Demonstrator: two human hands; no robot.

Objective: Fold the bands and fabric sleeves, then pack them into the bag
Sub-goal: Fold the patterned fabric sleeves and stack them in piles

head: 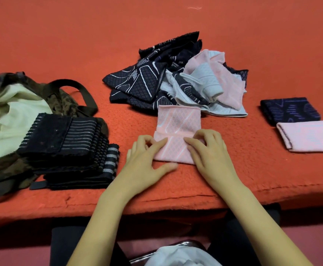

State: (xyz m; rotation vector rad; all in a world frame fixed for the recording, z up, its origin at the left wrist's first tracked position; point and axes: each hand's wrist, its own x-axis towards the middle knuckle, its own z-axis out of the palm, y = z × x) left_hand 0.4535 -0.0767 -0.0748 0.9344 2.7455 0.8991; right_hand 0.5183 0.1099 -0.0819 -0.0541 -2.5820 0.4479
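1. Surface: a tabletop (80,35) covered in orange-red cloth is seen across the upper and middle frame.

2. Item in work: a pink sleeve (178,121) with a white line pattern lies flat at the centre of the frame, near the front edge of the tabletop. Its lower part is folded up over itself, so that a flap covers roughly the lower half.

3. Left hand (147,160): it is placed on the left side of the flap. The index finger is laid along the flap, the other fingers are curled at the flap's upper edge and hold it, and the thumb is spread on the cloth below.

4. Right hand (210,150): it is placed on the right side of the flap. Its fingers are curled, with the tips gripping the same upper edge.

5. Unfolded stock: a loose pile of sleeves (176,77), in dark patterned, grey and pink fabric, is heaped just above the pink sleeve and touches its top edge.

6. Finished items: at the right of the frame, 2 folded pieces are set side by side, a folded dark sleeve (290,110) above and a folded pale pink sleeve (308,136) below.

7. Bands: a stack of black bands (66,146) with grey stripes is placed at the left centre, against the bag.

8. Bag (5,167): a camouflage bag with pale lining lies open at the far left.
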